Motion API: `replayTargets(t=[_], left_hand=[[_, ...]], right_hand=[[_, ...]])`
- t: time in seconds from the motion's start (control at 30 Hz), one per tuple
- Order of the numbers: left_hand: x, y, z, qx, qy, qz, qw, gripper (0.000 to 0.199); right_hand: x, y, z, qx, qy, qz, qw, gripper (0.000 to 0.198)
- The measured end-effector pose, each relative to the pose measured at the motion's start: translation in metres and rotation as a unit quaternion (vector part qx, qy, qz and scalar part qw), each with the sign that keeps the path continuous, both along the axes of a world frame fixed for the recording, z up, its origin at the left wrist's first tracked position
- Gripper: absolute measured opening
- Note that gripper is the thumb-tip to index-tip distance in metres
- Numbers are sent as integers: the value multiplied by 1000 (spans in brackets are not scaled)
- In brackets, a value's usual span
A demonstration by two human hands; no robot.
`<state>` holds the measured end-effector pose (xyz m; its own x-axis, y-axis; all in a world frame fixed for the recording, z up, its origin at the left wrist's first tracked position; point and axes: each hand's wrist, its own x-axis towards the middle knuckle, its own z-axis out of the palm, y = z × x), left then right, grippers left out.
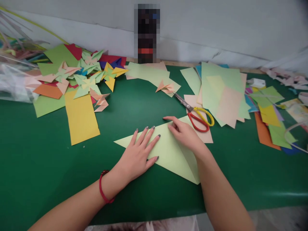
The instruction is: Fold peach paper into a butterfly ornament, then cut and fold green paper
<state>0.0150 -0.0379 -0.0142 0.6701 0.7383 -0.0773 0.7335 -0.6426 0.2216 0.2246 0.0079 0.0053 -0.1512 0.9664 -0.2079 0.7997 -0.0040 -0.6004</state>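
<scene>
A pale green sheet of paper [168,150], folded into a triangle, lies on the green tabletop in front of me. My left hand [139,154] rests flat across its left part with the fingers spread, and a red cord bracelet circles that wrist. Over the paper's upper edge is my right hand [184,131], index finger stretched out to the left and the other fingers curled; nothing is held in it. Just beyond my right hand, scissors [192,110] with one red and one yellow handle lie partly on a pink sheet [207,136].
Folded paper pieces [89,83] and coloured sheets are heaped at the back left, near a yellow sheet [81,118]. A small peach folded piece [166,86] lies at the back middle. Pale green sheets [211,93] and more coloured paper [271,118] lie to the right.
</scene>
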Motion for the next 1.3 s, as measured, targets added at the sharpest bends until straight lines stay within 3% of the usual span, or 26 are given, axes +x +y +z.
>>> replayTargets(t=[0.77, 1.07, 1.3], left_hand=[[-1, 0, 0, 0, 5, -12, 1000, 60], [-1, 0, 0, 3, 8, -12, 1000, 59], [0, 0, -1, 7, 8, -11, 1000, 59]], right_hand=[[1, 0, 2, -8, -4, -7, 1000, 37], [-12, 3, -8, 63, -129, -50, 988, 31], [-14, 3, -13, 93, -152, -61, 982, 30]])
